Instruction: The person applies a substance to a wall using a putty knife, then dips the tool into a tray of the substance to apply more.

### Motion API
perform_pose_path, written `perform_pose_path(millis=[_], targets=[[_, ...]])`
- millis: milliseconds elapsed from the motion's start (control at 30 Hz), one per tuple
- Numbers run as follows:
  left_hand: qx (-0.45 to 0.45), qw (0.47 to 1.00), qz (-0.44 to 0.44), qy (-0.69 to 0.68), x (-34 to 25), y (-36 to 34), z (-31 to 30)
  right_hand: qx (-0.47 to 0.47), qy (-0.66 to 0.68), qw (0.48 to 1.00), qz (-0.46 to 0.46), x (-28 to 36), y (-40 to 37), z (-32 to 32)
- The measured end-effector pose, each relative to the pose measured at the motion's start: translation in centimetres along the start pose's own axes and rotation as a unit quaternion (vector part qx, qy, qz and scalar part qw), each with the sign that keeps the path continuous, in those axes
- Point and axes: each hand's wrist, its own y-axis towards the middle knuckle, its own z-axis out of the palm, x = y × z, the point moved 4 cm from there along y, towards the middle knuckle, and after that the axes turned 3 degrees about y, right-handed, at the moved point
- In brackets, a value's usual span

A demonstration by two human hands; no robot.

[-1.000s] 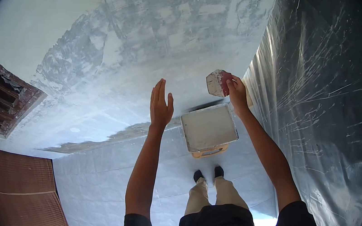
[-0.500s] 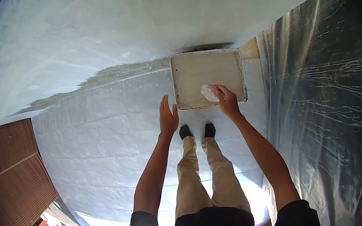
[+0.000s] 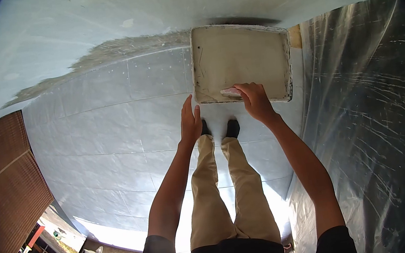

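My right hand (image 3: 256, 100) is closed around a pinkish-white, whitish-smeared pad (image 3: 231, 92), whose kind, sponge or folded cloth, I cannot make out. It holds the pad low over the near side of a shallow rectangular tray (image 3: 289, 76) with a crusted rim. Inside the tray is a smooth grey-beige surface, with marks beside the pad. Whether the pad touches that surface is hard to tell. My left hand (image 3: 191, 123) hovers just left of the tray's near left corner, fingers stretched out and holding nothing.
The tray stands against a pale, patchily coated wall (image 3: 146, 11). Grey sheeting (image 3: 95, 130) covers the floor around my feet. Splattered clear plastic (image 3: 363, 105) hangs on the right. At the left are a brown slatted panel (image 3: 6, 173) and assorted items below it.
My view has shifted, and the tray looks larger and higher. My right hand has brought the pad down to the tray's near edge, tilting it flatter. My left hand stays open.
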Motion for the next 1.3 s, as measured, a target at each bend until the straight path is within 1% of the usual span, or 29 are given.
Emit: perform_pose_path(millis=[33, 133, 267, 367, 533, 667, 733, 867, 933, 1067, 1133, 1300], targets=[[-0.001, 1.0, -0.001, -0.007, 0.1, 0.0, 0.1, 0.015, 0.001, 1.0, -0.012, 0.1, 0.2, 0.1], [-0.003, 1.0, -0.007, -0.015, 0.7, -0.2, 0.3, 0.017, -0.003, 0.999, -0.029, 0.2, 0.4, 0.0], [-0.009, 1.0, -0.009, -0.024, 1.0, -0.4, 0.6, 0.041, -0.003, 0.999, -0.023, -0.2, 0.6, 0.2], [-0.005, 0.999, -0.019, -0.029, 1.1, -0.7, 0.5, 0.055, -0.009, 0.998, -0.039, -0.2, 0.9, 0.3], [-0.004, 0.999, -0.02, -0.028, 1.4, -0.9, 0.6, 0.088, 0.024, 0.996, -0.01, -0.3, 2.0, 0.0], [-0.004, 1.0, -0.019, -0.022, 1.8, -1.0, 0.2, 0.09, 0.039, 0.995, -0.015, -1.1, 2.7, 0.2], [-0.003, 0.999, -0.022, -0.022, 2.0, -1.4, -0.1, 0.125, 0.072, 0.989, 0.037, -1.6, 3.2, 0.2], [0.005, 0.999, -0.033, -0.019, 2.6, -2.8, -0.3, 0.116, 0.093, 0.987, 0.055, -1.7, 3.7, 0.0], [0.012, 0.999, -0.04, -0.01, 3.1, -3.5, -0.4, 0.126, 0.086, 0.985, 0.081, -1.8, 4.0, 0.1], [0.027, 0.998, -0.055, 0.003, 3.5, -4.3, -0.4, 0.138, 0.085, 0.984, 0.073, -2.4, 4.6, 0.6], [0.023, 0.998, -0.054, -0.001, 3.5, -4.6, -0.5, 0.15, 0.104, 0.978, 0.104, -2.5, 5.0, 0.9], [0.012, 0.999, -0.048, -0.009, 3.9, -5.3, -0.3, 0.143, 0.103, 0.979, 0.1, -2.2, 5.7, 1.4]])
